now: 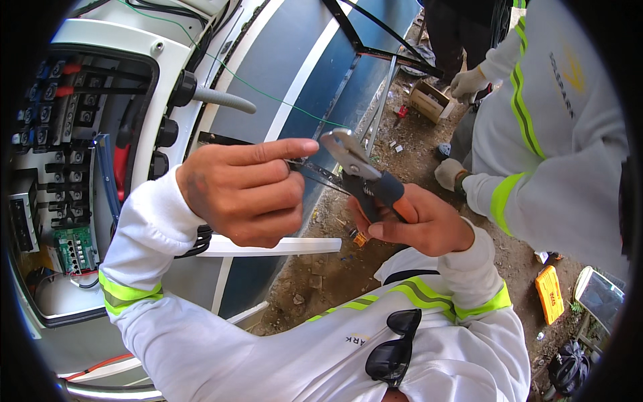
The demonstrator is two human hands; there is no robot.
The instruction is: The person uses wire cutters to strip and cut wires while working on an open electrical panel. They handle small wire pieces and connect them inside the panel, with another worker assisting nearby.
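My right hand grips cable cutters with dark and orange handles, their metal jaws pointing up and left. A thin green wire runs across from the upper left and meets the jaws' tip; whether it lies between the blades cannot be made out. Close to the jaws is my left hand, its index finger stretched toward them and its other fingers curled in. The left thumb, and whatever those curled fingers may hold, are hidden.
At left stands an open white electrical enclosure with terminal blocks, a green circuit board and cables. A grey conduit juts from its side. Another person in gloves is at right. A cardboard box and orange case lie on the dirt.
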